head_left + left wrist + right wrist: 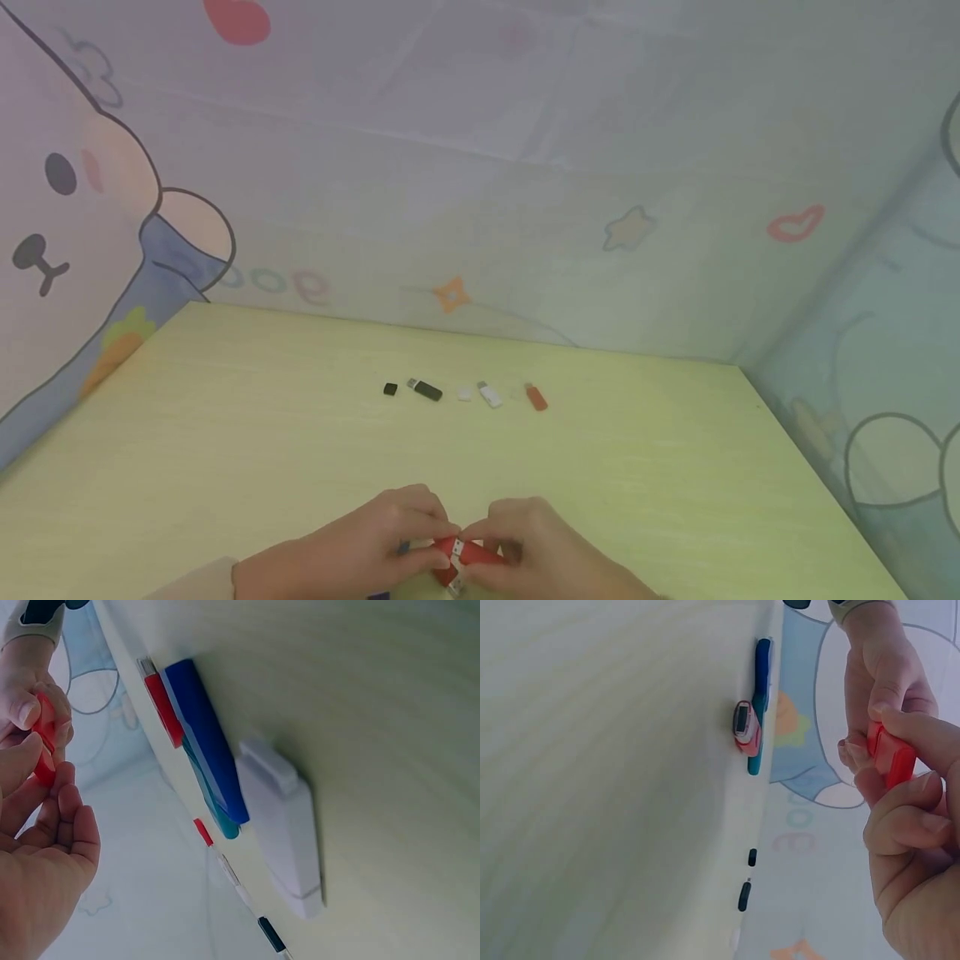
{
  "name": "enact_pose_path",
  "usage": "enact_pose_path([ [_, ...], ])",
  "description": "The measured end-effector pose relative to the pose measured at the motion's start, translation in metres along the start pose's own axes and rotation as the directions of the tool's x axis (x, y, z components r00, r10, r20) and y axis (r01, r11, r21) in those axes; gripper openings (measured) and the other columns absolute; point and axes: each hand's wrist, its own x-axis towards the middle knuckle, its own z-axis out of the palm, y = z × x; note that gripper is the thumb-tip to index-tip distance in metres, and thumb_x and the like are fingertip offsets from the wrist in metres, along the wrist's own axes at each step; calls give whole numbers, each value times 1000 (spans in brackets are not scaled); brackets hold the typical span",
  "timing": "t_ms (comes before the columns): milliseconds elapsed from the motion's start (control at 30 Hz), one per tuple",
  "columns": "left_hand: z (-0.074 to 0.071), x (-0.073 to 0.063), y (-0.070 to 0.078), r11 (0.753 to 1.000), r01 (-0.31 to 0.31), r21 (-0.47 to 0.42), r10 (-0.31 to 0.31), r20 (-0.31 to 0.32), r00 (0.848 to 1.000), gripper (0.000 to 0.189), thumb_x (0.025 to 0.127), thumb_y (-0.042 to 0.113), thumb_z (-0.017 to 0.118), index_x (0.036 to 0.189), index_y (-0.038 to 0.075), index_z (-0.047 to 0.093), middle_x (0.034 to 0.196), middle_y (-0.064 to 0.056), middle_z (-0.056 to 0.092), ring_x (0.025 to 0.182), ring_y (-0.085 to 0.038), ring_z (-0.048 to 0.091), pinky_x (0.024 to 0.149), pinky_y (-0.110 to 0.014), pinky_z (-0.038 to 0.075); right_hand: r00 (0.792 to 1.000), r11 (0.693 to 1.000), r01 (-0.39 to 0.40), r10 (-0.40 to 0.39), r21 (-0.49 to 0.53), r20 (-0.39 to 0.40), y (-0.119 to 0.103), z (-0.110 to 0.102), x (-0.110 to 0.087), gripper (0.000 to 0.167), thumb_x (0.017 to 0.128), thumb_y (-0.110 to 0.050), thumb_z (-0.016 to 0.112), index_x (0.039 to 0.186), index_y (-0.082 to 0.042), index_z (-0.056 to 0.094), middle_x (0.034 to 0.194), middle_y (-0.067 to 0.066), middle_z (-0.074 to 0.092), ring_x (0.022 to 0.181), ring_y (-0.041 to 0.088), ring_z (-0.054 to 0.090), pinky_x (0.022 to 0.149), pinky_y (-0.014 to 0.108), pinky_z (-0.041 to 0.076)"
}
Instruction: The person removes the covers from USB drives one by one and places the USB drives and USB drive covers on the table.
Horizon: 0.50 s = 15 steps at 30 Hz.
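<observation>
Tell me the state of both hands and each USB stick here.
Held red stick: cap state unclear
Left hand: pinching it
Right hand: pinching it too
Near red stick: connector bare
Black stick: uncapped, connector bare
Far white stick: connector bare
Far red stick: too small to tell
Blue stick: no connector showing
Near white stick: no connector showing
Teal stick: partly hidden

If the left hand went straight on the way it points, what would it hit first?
Most likely the right hand, just opposite, or the red piece it pinches; depth order between those two is unclear.
</observation>
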Motion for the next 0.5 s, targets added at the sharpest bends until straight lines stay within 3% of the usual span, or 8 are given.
enact_pose_path([
  [167,-5,1,-5,997,-7,71,8,-12,1000,18,89,12,68,106,8,73,91,7,62,86,-4,53,74,-8,42,999,997,10,-13,-81,-35,1,-2,8,14,91,-26,68,103,-29,73,70,-16,54,63,-6,47,54,15,44],
  [300,-9,3,-9,997,20,70,-19,-7,1000,19,88,11,69,105,5,73,91,5,63,84,-6,54,71,-9,43,999,995,15,-18,-100,-29,2,-5,13,17,88,-18,71,104,-21,74,72,-13,58,64,-5,48,55,15,46],
  [500,-15,4,-15,996,52,69,-49,-46,998,15,87,12,71,101,5,72,90,4,63,82,-10,56,70,-14,47,999,994,-44,42,-101,-27,1,-10,22,19,85,-14,73,104,-12,73,74,-9,61,62,-5,50,56,16,47],
])
